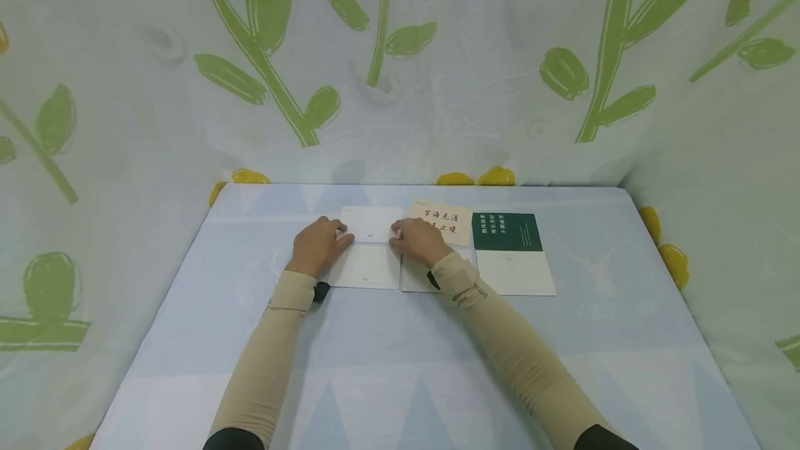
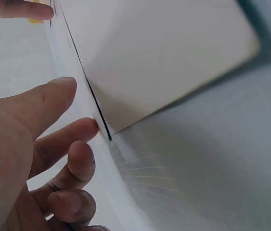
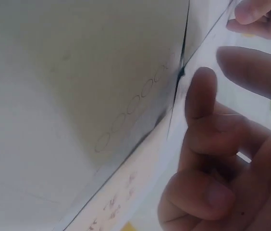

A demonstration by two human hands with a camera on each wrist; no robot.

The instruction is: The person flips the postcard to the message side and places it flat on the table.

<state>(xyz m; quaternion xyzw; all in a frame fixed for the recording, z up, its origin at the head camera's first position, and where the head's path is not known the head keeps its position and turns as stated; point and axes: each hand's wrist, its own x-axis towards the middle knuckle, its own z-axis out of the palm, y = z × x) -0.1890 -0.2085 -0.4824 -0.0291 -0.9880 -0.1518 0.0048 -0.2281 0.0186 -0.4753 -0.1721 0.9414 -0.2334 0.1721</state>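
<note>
A blank white card (image 1: pixel 373 222) lies flat in the back row, between my two hands. My left hand (image 1: pixel 314 247) is at its left side; in the left wrist view the index fingertip (image 2: pixel 88 129) meets the edge, the thumb sits apart from it and the other fingers curl loosely. At the right side is my right hand (image 1: pixel 420 239), fingers loosely bent and thumb extended. It partly covers a cream card with red characters (image 1: pixel 459 231). Directly in front lies another white card (image 1: pixel 365 267), also large in the left wrist view.
Right of the cream card lies a dark green card with white characters (image 1: pixel 521 231). In the front row are a white card (image 1: pixel 415 278) partly under my right forearm and another white card (image 1: pixel 515 274). A pale blue cloth covers the table (image 1: pixel 375 346); a flower-print curtain (image 1: pixel 475 89) hangs behind.
</note>
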